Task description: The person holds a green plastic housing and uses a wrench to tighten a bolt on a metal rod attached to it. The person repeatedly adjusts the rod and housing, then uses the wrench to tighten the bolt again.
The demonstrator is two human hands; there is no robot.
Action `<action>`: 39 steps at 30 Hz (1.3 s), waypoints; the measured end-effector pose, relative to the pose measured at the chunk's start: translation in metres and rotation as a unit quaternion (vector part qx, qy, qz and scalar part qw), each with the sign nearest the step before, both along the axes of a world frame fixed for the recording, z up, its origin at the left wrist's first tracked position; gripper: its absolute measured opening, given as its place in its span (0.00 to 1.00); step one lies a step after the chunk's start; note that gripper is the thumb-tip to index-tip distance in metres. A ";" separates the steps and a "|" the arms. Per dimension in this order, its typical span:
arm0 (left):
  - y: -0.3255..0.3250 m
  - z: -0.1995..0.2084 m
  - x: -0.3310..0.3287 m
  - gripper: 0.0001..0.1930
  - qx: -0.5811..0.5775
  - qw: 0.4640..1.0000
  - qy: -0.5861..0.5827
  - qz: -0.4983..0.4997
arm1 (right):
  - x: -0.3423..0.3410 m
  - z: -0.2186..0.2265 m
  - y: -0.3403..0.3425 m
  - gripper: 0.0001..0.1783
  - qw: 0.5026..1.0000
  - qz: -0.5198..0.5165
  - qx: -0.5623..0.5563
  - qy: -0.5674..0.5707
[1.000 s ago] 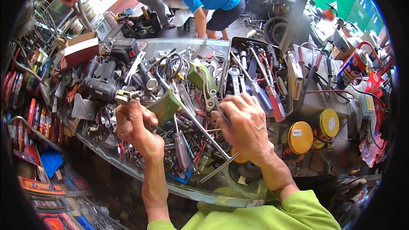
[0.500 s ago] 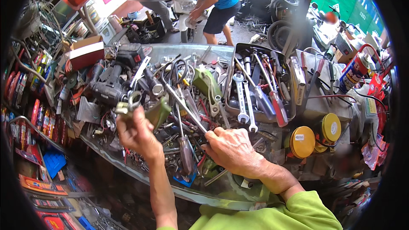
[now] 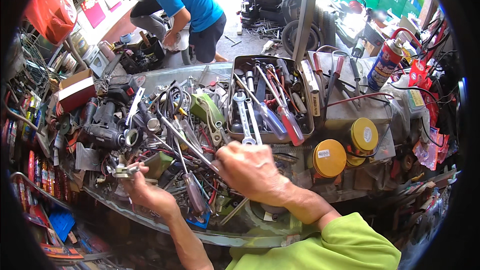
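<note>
Two bare hands are over a crowded glass desk (image 3: 235,240), well apart from each other. The left hand (image 3: 150,196) has its thumb and fingers clamped on a small metal part (image 3: 124,171), which juts out past the fingertips at the upper left. A long metal bar (image 3: 187,145) lies on the heap between the hands; its long axis slants from upper left down to lower right, and its lower end runs to the right hand (image 3: 252,170), clearly the nearer one. Seen from those right fingers, the bar stretches away up and left. A screwdriver (image 3: 194,192) lies below the bar, and two wrenches (image 3: 244,119) stick out of a metal tray (image 3: 309,126) just beyond the right knuckles. The back of the right hand hides its fingertips, so I cannot tell whether they grip the bar or only touch it. The bar's lower end is covered, and the held part's exact shape is hard to make out.
</note>
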State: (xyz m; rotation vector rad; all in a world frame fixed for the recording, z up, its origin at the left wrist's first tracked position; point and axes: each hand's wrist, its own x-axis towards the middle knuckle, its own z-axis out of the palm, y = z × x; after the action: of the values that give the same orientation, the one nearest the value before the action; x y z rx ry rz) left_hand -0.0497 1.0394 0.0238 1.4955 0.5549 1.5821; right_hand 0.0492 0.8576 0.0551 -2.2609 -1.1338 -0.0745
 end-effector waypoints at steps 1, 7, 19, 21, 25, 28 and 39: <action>0.000 0.000 -0.002 0.10 -0.005 1.000 0.020 -0.012 | 0.005 0.003 -0.003 0.14 0.999 -0.032 0.023 -0.025; -0.003 -0.001 -0.007 0.14 0.051 0.996 0.072 0.010 | 0.029 0.003 -0.016 0.18 0.991 -0.063 -0.073 -0.088; 0.028 0.000 -0.023 0.31 -0.254 0.887 -0.224 -0.314 | 0.018 -0.002 -0.006 0.20 0.991 -0.035 -0.062 -0.109; 0.029 -0.001 -0.024 0.31 -0.329 0.781 -0.262 -0.461 | 0.021 -0.002 -0.007 0.20 0.994 -0.029 -0.064 -0.083; 0.014 0.005 -0.004 0.33 -0.356 0.680 -0.222 -0.602 | 0.025 -0.004 -0.008 0.19 0.996 -0.024 -0.048 -0.075; 0.012 0.011 0.017 0.34 -0.374 0.615 -0.181 -0.670 | 0.026 -0.005 -0.007 0.17 0.996 -0.027 -0.030 -0.075; -0.005 -0.010 0.032 0.30 -0.454 0.664 -0.111 -0.583 | 0.020 0.006 -0.004 0.11 0.990 -0.019 0.098 -0.102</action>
State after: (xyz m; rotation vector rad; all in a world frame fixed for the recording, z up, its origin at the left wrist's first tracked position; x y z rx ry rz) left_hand -0.0181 1.0341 0.0142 0.5310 0.0784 0.2742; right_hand 0.0696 0.8540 0.0615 -2.1353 -1.1320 -0.4220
